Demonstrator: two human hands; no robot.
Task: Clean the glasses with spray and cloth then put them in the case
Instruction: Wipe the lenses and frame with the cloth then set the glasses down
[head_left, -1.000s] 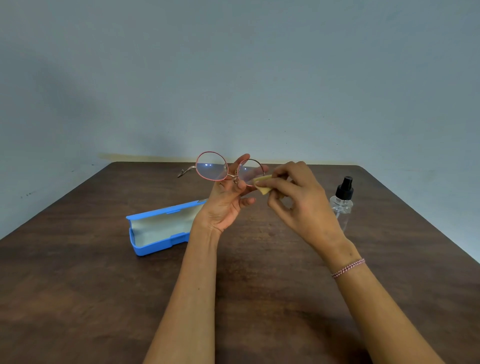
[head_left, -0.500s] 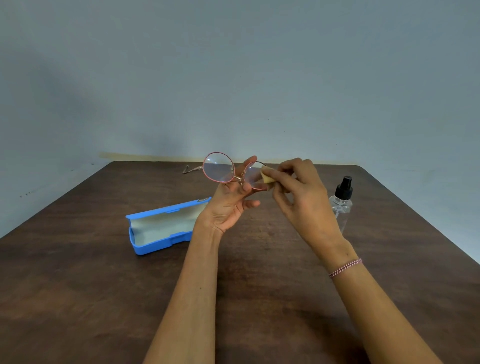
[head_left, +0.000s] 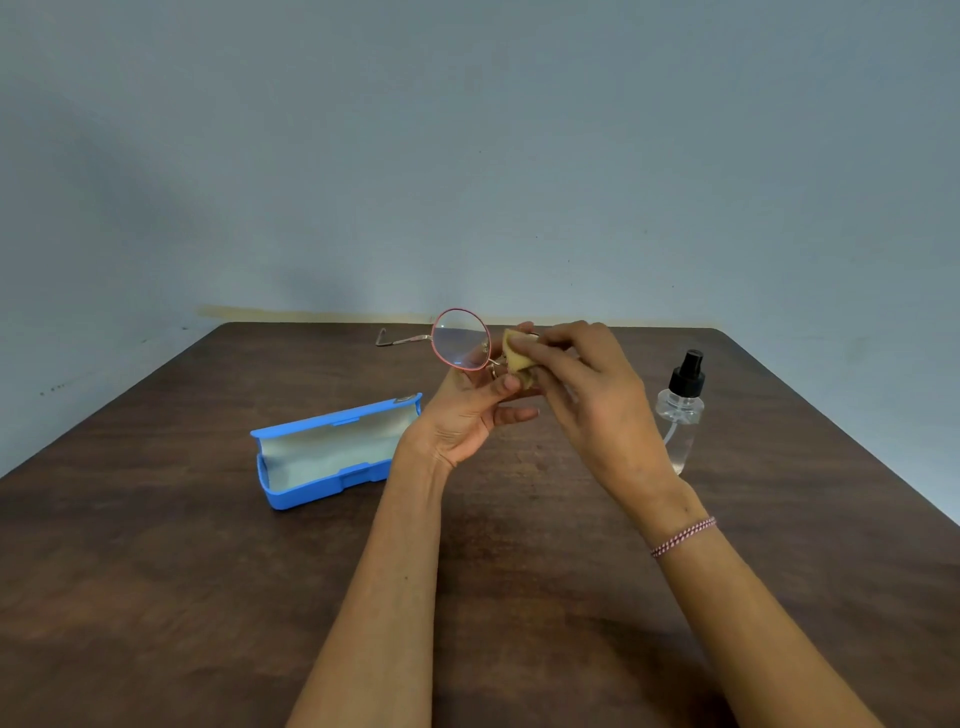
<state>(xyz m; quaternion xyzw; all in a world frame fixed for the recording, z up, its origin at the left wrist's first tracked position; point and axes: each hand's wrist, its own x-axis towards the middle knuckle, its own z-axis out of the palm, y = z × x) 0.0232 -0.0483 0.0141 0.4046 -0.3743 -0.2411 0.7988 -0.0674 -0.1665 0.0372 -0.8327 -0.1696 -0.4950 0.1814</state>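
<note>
My left hand (head_left: 467, 415) pinches the glasses (head_left: 461, 339) near the bridge; my right hand (head_left: 589, 387) pinches the cloth (head_left: 516, 356) around one lens. Pressing hard risks bending them.

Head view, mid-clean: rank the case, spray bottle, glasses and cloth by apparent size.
Largest: blue case.
Next: spray bottle and glasses, too close to rank because one lens is hidden behind the cloth.
Smallest: cloth, only partly visible.
</note>
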